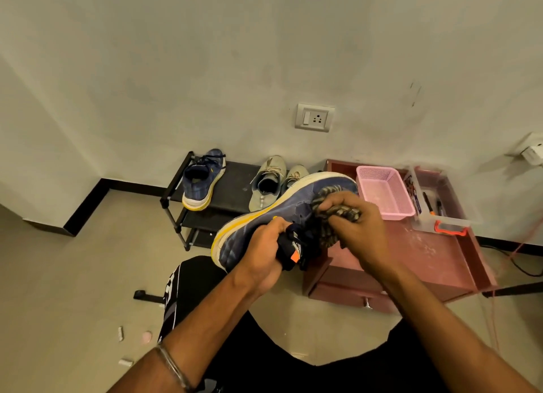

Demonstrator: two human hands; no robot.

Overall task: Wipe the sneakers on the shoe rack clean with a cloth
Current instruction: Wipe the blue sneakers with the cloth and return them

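left hand (pixel 266 247) grip — holds blue sneaker (pixel 273 216) | right hand (pixel 357 225) grip — clutches cloth (pixel 335 213)

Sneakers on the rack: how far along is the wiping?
Done: nothing can be confirmed. In hand: left hand holds a blue sneaker while right hand rubs it with the cloth. Left: its mate and the grey pair sit on the rack.

A blue sneaker (pixel 282 213) with a white-and-yellow sole is held up, tilted on its side, a striped cloth (pixel 332 216) bunched against its upper — its mate (pixel 202 181) and two beige sneakers (pixel 270 184) stand on the black shoe rack (pixel 235 204).
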